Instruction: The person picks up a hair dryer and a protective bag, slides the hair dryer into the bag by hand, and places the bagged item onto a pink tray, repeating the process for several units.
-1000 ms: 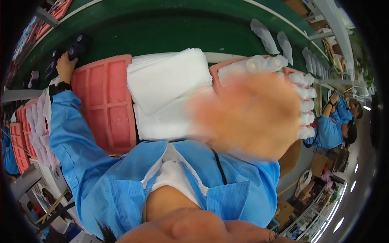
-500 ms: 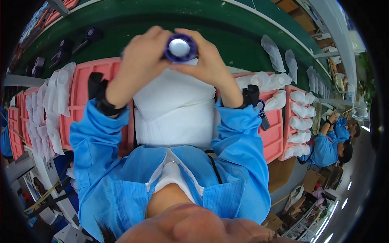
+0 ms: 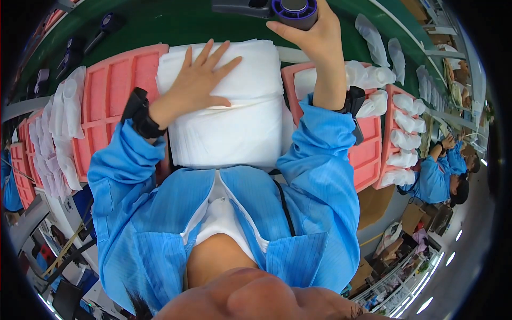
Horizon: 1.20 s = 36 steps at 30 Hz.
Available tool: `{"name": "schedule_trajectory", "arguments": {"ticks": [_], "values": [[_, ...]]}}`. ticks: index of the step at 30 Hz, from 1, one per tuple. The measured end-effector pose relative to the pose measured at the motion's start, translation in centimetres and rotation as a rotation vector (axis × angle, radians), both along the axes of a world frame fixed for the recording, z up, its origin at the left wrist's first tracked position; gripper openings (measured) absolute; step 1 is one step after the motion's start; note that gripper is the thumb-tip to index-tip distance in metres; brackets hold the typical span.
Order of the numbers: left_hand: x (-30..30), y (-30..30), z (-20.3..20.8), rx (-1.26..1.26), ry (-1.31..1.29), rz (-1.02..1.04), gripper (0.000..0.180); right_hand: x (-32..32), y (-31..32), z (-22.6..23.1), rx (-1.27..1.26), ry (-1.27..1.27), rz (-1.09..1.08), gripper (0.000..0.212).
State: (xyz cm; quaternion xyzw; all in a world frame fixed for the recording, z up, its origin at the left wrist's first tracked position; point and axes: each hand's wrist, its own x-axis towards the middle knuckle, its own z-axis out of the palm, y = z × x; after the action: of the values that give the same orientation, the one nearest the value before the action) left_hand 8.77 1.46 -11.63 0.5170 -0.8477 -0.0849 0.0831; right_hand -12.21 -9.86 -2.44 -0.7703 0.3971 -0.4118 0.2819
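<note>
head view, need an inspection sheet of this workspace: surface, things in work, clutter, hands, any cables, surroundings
Surface: flat green bench top; shallow pink compartment trays on its near side.
Things in work: dark device with a round, purple-ringed head; rectangular stack of thin white sheets.
Clutter: similar dark devices at left on the bench; translucent white sleeves at right.
Hands: left hand spread over the stack, apparently resting on it; right hand grips the device by its head.
Cables: thin black cord on the blue cloth jacket; use cannot be told.
Surroundings: co-worker in blue and brown cardboard boxes at right.
</note>
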Motion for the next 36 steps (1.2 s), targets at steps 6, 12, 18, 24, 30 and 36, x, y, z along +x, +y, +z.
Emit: {"name": "schedule_trajectory", "arguments": {"ticks": [6, 12, 18, 24, 30, 36], "values": [[-0.5, 2.6, 0.3, 0.004, 0.116, -0.023, 0.088, -2.2, 1.5, 2.4, -0.101, 0.067, -0.076, 0.049], [-5.9, 8.2, 0.9, 0.222, 0.200, 0.049, 0.085, -4.4, 3.2, 3.0, -0.152, 0.077, -0.168, 0.049], [-5.7, 9.1, -0.2, 0.095, 0.100, -0.021, 0.081, -5.9, 5.6, 3.4, -0.162, 0.130, -0.196, 0.051], [-2.2, 8.0, -0.2, 0.225, 0.352, -0.181, 0.075, -7.2, 6.6, 3.6, -0.234, 0.174, -0.197, 0.052], [0.3, 6.7, 1.2, 0.352, 0.433, -0.214, 0.060, -6.8, 6.8, 3.8, -0.189, 0.099, -0.113, 0.053], [-1.7, 9.1, 3.4, -0.155, -0.006, 0.018, 0.050, -6.4, 6.6, 3.9, -0.159, 0.100, -0.116, 0.053]]}}
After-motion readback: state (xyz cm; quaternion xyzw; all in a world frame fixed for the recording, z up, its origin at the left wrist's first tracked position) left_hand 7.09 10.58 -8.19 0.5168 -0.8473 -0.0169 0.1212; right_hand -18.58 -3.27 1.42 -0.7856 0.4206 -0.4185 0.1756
